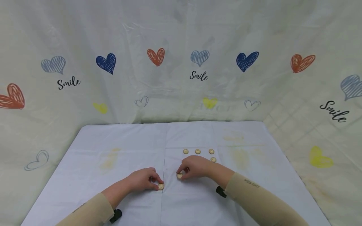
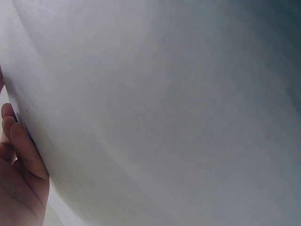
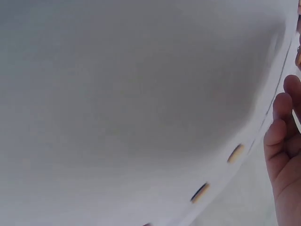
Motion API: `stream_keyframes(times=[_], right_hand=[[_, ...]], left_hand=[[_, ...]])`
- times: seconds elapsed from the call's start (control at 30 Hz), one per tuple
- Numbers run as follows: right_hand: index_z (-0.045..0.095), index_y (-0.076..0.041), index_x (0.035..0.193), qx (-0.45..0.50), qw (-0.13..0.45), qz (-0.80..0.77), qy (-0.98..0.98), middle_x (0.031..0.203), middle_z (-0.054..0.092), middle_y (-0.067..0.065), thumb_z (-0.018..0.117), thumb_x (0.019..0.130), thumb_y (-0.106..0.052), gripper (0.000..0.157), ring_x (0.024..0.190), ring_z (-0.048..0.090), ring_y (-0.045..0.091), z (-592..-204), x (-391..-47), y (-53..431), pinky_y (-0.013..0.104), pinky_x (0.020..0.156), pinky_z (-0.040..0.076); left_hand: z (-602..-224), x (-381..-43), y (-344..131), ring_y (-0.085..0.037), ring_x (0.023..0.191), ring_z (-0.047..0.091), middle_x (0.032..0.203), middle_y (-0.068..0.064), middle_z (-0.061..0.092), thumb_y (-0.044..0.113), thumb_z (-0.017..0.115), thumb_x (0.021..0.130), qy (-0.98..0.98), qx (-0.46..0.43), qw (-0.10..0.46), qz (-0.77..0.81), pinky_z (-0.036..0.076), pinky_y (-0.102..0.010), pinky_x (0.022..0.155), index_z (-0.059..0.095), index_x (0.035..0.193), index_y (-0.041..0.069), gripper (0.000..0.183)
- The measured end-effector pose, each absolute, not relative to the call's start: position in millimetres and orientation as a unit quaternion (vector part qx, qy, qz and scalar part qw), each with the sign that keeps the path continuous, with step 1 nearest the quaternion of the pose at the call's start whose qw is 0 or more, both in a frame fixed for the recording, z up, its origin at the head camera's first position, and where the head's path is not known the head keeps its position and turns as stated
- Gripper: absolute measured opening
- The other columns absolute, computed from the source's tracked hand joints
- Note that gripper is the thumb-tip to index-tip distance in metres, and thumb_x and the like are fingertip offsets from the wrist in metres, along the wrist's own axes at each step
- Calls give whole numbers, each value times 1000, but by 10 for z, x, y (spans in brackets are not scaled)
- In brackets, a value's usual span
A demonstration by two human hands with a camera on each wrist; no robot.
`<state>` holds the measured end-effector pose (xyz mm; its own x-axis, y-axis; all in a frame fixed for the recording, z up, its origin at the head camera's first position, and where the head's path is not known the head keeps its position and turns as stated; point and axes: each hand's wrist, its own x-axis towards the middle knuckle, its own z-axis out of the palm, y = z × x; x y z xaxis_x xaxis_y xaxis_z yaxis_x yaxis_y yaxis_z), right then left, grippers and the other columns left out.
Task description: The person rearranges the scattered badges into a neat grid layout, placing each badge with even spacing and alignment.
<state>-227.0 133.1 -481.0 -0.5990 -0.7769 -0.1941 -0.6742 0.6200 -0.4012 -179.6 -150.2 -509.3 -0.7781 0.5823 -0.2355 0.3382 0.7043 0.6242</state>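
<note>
In the head view my left hand pinches a small round wooden disc at its edge, low over the white tabletop. To the right of it, my right hand holds another wooden disc between thumb and fingertips. Marks on the discs' faces are too small to read. Part of the left hand shows at the left edge of its wrist view, its disc out of sight. The right hand appears at the right edge of the right wrist view.
Beyond the right hand lie three discs in a row, a left one, a middle one and a right one. A further disc sits just nearer. A curtain with printed hearts hangs behind the white-covered table.
</note>
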Motion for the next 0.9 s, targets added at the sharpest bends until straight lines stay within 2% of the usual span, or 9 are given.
stream_keyframes(times=[0.53,0.9], right_hand=[[78,-30,109,-318,158,-156,922,71,56,-16,78,86,-34,23,69,51,3,-4745,-2521,2005,27,69,44],[78,-27,108,-299,153,-158,928,72,55,-15,78,86,-32,23,70,51,5,-4727,-2585,2136,28,69,44]], left_hand=[[-5055,-1782,-1499,-4,77,50,84,14,55,34,81,82,900,251,210,288,42,-26,70,77,98,39,17],[-5076,-1780,-1492,-5,76,49,84,13,55,34,81,82,899,248,214,290,41,-26,68,77,98,40,17]])
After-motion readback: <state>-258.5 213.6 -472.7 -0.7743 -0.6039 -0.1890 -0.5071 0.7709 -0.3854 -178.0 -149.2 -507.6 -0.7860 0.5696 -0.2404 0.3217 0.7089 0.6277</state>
